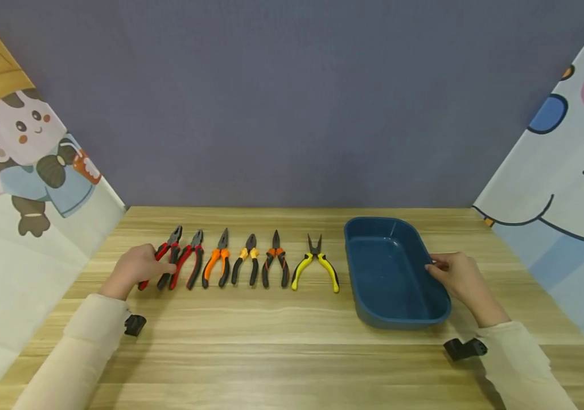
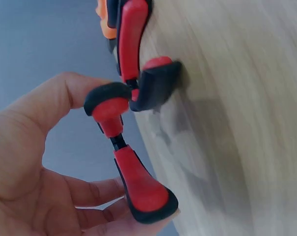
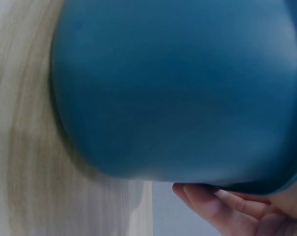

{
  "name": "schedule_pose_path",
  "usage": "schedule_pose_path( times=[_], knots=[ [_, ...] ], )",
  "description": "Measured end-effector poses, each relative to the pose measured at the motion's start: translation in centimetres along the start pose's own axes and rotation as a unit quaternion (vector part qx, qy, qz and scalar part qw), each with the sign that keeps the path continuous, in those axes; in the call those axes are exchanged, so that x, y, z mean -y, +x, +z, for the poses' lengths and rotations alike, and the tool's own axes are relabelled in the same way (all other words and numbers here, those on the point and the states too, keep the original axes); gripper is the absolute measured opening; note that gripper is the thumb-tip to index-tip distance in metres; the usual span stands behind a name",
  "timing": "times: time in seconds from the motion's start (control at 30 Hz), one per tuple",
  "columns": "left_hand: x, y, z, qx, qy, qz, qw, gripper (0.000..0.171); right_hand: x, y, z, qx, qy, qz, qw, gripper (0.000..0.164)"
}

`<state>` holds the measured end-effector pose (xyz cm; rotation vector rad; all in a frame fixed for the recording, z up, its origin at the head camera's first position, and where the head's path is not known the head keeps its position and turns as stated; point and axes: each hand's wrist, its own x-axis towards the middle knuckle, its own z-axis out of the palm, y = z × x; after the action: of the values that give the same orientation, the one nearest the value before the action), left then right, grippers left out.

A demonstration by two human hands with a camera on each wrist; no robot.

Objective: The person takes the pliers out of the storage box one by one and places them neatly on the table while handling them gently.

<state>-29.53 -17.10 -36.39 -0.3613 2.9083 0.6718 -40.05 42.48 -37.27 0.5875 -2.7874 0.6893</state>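
At the left end of a row of pliers, my left hand (image 1: 140, 266) grips red-and-black combination pliers (image 1: 175, 236). In the left wrist view the thumb lies against one handle and the fingers against the other handle (image 2: 141, 184). A second red-and-black pair (image 1: 197, 239) lies right beside it. My right hand (image 1: 460, 277) holds the right rim of a deep blue plastic bin (image 1: 384, 267), thumb over the edge and fingers outside. The bin's side wall (image 3: 173, 88) fills most of the right wrist view. Nothing lies inside the bin.
Rightward along the row lie orange pliers (image 1: 223, 242), small black-and-yellow pliers (image 1: 251, 242), black-and-orange needle-nose pliers (image 1: 275, 252) and yellow pliers (image 1: 302, 265) with spread handles. A wooden tabletop (image 1: 251, 364) bears everything; a grey panel (image 1: 292, 114) stands behind.
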Motion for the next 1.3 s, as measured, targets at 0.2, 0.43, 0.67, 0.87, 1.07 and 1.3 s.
schedule_pose_path(
  times=[0.2, 0.43, 0.67, 0.87, 1.07, 1.3],
  knots=[
    [0.7, 0.5, -0.3, 0.002, 0.003, -0.013, 0.9999, 0.042, 0.1, 0.0, -0.1, -0.003, -0.003, -0.007, 1.0, 0.028],
    [1.4, 1.2, -0.3, 0.007, 0.006, -0.028, 0.9996, 0.043, 0.4, 0.1, -0.2, -0.004, -0.005, -0.009, 1.0, 0.027],
    [1.9, 1.3, -0.1, 0.003, 0.004, -0.029, 0.9996, 0.039, 0.5, -0.2, -0.1, 0.0, -0.003, -0.006, 1.0, 0.027],
    [2.1, 1.3, 0.1, -0.002, 0.015, -0.024, 0.9996, 0.038, 0.4, -0.4, -0.2, -0.004, -0.002, -0.011, 1.0, 0.027],
    [1.8, 1.1, 0.3, -0.004, 0.032, -0.011, 0.9994, 0.036, 0.3, -0.5, -0.4, -0.016, -0.011, -0.02, 1.0, 0.028],
    [1.9, 0.2, 0.5, 0.008, 0.053, -0.013, 0.9985, 0.038, 0.2, 0.0, -0.5, 0.004, -0.001, -0.015, 1.0, 0.03]
  ],
)
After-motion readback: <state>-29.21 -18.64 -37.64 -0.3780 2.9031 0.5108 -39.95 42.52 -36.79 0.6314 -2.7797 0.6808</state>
